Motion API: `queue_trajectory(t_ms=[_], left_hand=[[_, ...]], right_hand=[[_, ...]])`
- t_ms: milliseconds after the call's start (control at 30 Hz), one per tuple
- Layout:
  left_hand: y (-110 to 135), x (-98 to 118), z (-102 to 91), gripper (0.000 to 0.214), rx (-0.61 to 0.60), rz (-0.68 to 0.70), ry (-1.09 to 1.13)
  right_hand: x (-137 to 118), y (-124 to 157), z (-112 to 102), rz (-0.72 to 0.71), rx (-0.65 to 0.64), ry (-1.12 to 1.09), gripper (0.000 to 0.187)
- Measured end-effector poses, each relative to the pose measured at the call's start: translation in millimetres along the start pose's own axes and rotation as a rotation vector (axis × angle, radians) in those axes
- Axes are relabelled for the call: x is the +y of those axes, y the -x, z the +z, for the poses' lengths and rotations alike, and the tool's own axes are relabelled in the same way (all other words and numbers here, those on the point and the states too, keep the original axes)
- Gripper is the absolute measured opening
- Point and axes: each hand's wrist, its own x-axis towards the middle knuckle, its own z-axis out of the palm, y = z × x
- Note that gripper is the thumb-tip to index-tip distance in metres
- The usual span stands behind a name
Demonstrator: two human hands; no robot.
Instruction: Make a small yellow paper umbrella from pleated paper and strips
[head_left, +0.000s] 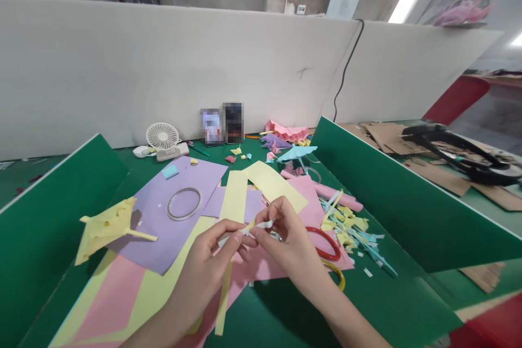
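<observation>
Left hand (218, 255) and right hand (290, 236) close together, bent fingers pinching white strip (267, 224), forearms slanting inward from below.

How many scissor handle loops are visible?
2: a red loop right of the right hand, a yellow loop below the red one. More may hide behind that hand.

Your counter (391, 293) is green. On it: white fan (162, 136) back left, 2 upright devices (233, 122) near it, purple sheet (150, 228), yellow-blue paper scraps (359, 223) right.
</observation>
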Motion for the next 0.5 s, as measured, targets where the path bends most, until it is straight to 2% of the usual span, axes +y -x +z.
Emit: queue_trajectory(t_ms=[500], left_hand=[[1.7,0.0,0.5,0.021,-0.006,-0.035,0.047]], right_hand=[[2.1,2.5,-0.3,-0.033,0.009,0.02,0.022]])
